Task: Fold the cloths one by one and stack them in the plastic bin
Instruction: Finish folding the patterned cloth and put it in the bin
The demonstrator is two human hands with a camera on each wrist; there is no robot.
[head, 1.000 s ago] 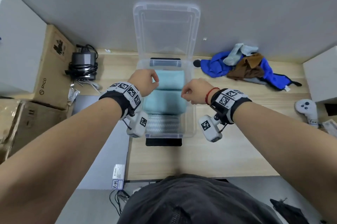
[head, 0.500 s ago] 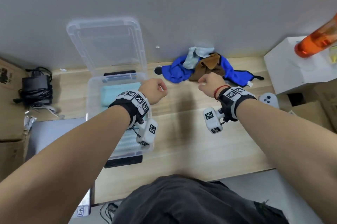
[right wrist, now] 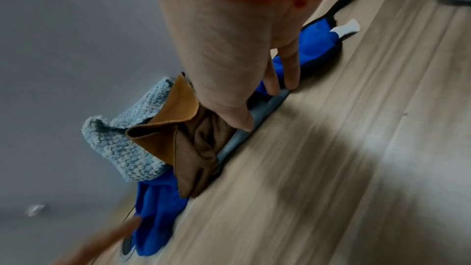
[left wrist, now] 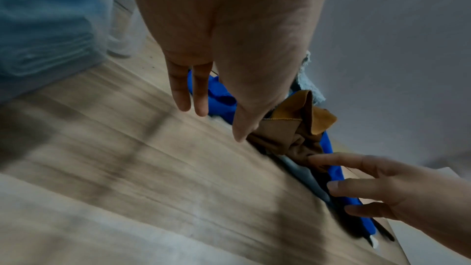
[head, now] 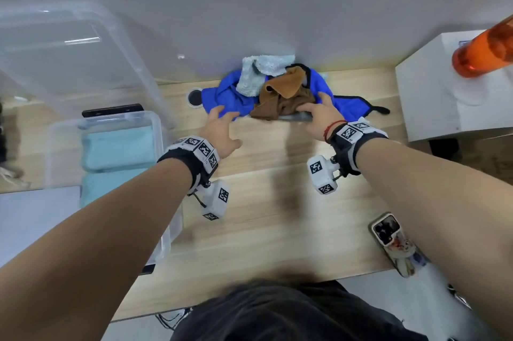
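Both hands, the left hand (head: 222, 129) and right hand (head: 319, 116), were stretched flat-fingered, nothing gripped, to the cloth pile (head: 277, 93) by the wall, presumably to draw one toward the bin (head: 155, 124) at left.

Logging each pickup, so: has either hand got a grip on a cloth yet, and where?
Nothing is held yet. The left hand reaches open toward the blue cloth; the right hand's straight fingertips touch the pile's front edge.

Wrists: black straps (head: 181, 159) carrying white blocks printed with black square markers (head: 323, 174)
Right wrist: thin red string bracelet (head: 331, 127)
Torso: dark grey garment (head: 277, 310)
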